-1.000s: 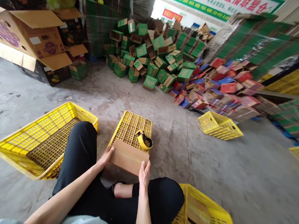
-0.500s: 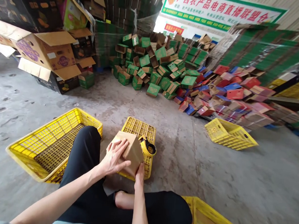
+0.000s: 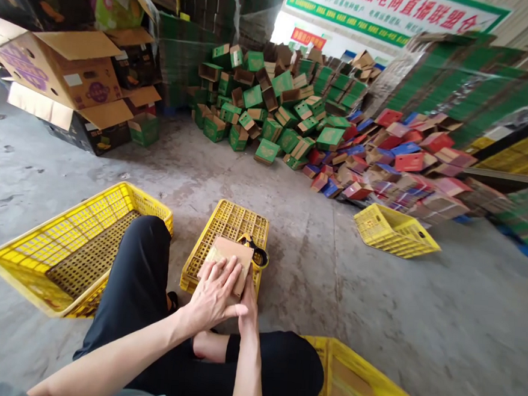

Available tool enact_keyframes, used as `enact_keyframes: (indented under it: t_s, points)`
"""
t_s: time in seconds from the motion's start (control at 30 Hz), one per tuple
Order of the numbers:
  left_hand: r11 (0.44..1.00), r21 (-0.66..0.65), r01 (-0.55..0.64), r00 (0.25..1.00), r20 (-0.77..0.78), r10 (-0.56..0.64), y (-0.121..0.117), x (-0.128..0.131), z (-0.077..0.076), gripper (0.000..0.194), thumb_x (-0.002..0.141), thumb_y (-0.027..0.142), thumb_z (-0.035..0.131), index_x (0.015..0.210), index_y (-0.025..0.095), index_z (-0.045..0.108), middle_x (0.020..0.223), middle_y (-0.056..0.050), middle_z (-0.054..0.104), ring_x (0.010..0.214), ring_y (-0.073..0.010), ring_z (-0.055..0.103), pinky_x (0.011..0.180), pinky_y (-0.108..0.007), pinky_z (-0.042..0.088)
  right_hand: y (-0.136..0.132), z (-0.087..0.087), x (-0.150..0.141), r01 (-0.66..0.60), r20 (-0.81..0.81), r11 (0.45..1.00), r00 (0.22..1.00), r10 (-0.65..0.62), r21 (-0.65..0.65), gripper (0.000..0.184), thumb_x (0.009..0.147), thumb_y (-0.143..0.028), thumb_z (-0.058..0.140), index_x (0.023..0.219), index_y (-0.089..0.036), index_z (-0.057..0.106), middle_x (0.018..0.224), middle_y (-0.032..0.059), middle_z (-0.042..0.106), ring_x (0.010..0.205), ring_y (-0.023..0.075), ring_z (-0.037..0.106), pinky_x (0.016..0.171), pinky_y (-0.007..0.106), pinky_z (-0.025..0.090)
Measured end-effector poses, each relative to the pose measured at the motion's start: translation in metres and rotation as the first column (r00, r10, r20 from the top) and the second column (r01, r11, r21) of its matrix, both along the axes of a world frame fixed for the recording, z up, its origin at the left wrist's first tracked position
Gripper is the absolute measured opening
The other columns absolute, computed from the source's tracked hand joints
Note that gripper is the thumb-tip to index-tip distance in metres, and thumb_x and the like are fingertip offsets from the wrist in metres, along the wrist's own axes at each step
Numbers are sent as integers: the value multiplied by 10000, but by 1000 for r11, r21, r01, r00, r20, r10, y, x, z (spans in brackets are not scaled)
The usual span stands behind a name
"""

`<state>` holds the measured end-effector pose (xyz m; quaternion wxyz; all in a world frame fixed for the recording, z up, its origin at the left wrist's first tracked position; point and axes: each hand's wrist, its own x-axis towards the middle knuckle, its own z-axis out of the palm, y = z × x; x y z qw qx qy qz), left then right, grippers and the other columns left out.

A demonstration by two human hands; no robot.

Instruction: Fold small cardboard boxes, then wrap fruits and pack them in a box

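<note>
I sit cross-legged on the concrete floor. A small brown cardboard box (image 3: 233, 255) stands on an upturned yellow crate (image 3: 226, 225) in front of my knees. My left hand (image 3: 214, 294) lies flat on the box's top, fingers spread. Against the box's near right side rests my right hand (image 3: 248, 299), mostly hidden behind the left hand, its fingers not clearly visible. A yellow tape dispenser (image 3: 257, 250) sits on the crate just behind the box.
A large yellow crate (image 3: 38, 248) lies to my left. Another yellow crate (image 3: 360, 379) with flat cardboard is at my right hip, and a tipped one (image 3: 395, 231) lies farther right. Heaps of green boxes (image 3: 270, 102) and red and blue boxes (image 3: 402, 159) fill the back.
The flat cardboard piece has been folded up into a box. My left hand moved from its left edge onto its top. The right hand stays at its near right side.
</note>
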<state>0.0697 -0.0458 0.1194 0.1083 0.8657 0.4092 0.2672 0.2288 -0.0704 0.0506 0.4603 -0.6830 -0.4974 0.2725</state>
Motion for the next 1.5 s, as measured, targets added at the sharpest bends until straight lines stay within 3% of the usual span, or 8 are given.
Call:
enact_keyframes:
  t_s: [0.1, 0.2, 0.37, 0.57, 0.8, 1.17, 1.37, 1.5]
  points:
    - [999, 51, -10, 999, -49, 12, 1, 0, 1, 1037, 871, 893, 281, 1584, 156, 433, 1621, -160, 444, 1435, -401, 437, 1209, -547, 264, 2, 20, -4, -5, -168, 999, 986, -1, -32, 705, 1034, -640, 268, 1619, -255, 351, 1653, 52, 401, 1557, 232, 321, 1250, 447, 332]
    - [999, 46, 15, 999, -36, -13, 1, 3, 4, 1024, 883, 887, 259, 1563, 151, 465, 1616, -158, 452, 1429, -401, 441, 1201, -550, 278, 6, 31, -6, 19, -254, 998, 967, -34, -62, 760, 995, -679, 408, 1632, -277, 304, 1669, 43, 366, 1556, 246, 324, 1248, 465, 336]
    - [994, -3, 112, 994, -14, -112, 1, 13, 8, 961, 922, 849, 253, 1551, 158, 479, 1615, -135, 458, 1414, -379, 469, 1181, -534, 329, 5, 32, 1, 139, -191, 990, 972, -138, -7, 732, 1000, -642, 432, 1622, -268, 336, 1608, 62, 469, 1454, 276, 494, 1183, 449, 429]
    - [983, -45, 178, 984, 17, -177, 5, 16, 10, 923, 928, 830, 295, 1534, 164, 497, 1603, -110, 479, 1439, -341, 469, 1195, -499, 355, -4, 32, 16, 178, -116, 984, 978, -176, 4, 729, 1005, -639, 414, 1612, -238, 367, 1625, 73, 444, 1480, 283, 457, 1192, 441, 402]
    - [988, -70, 136, 989, -55, -140, 18, -6, 13, 883, 965, 783, 322, 1553, 138, 459, 1611, -143, 458, 1497, -327, 418, 1200, -483, 357, -6, 38, 17, 205, -108, 972, 970, -217, -111, 776, 991, -685, 365, 1626, -238, 338, 1640, 71, 422, 1493, 272, 434, 1190, 415, 393]
    - [996, -83, 19, 997, -78, -25, 22, -14, -4, 837, 1019, 712, 296, 1637, 147, 290, 1667, -170, 342, 1556, -320, 319, 1193, -492, 365, -4, 39, 15, 216, -116, 975, 968, -221, -53, 728, 1014, -627, 378, 1603, -200, 389, 1654, 86, 384, 1519, 258, 398, 1225, 407, 359]
    - [994, -105, 10, 1000, -16, -12, 16, -5, -15, 932, 997, 741, 318, 1667, 120, 131, 1676, -246, 260, 1547, -334, 336, 1201, -508, 366, -5, 40, 15, 248, 68, 965, 968, -243, -84, 782, 1011, -664, 307, 1593, -152, 408, 1620, 133, 436, 1465, 297, 478, 1176, 425, 428]
    - [980, -199, 27, 993, 114, -4, 15, -1, -25, 937, 1020, 692, 346, 1669, 125, -22, 1693, -271, 172, 1552, -336, 311, 1200, -486, 394, -7, 43, 11, 235, 344, 972, 913, -218, -6, 777, 1029, -652, 264, 1543, -114, 488, 1664, 138, 352, 1545, 338, 331, 1236, 505, 333]
